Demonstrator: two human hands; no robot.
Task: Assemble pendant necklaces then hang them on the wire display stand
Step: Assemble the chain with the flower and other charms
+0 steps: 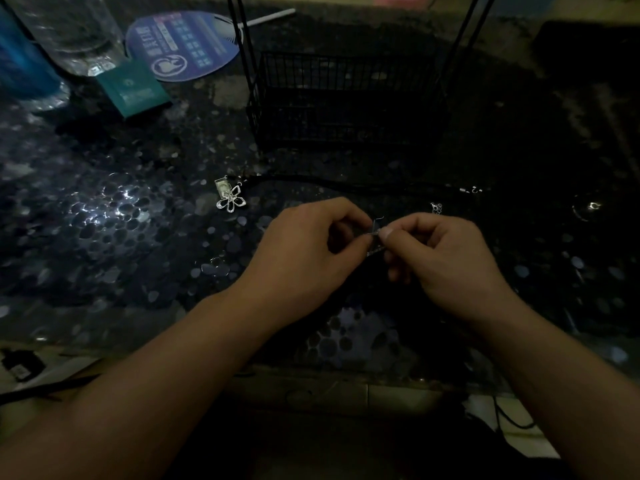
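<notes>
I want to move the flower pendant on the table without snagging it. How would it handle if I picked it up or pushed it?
The flower pendant is open wire petals, so probably light and stiff, though thin loops may bend. It lies flat, so it should slide on the glossy table rather than roll. It seems joined to a black cord, which would likely trail limply behind.

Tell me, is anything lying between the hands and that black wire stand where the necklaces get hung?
Only small things. The left hand and right hand pinch a tiny silver piece. Between them and the wire stand a black cord lies flat across the table, with a flower pendant off to the left. Nothing tall stands there.
</notes>
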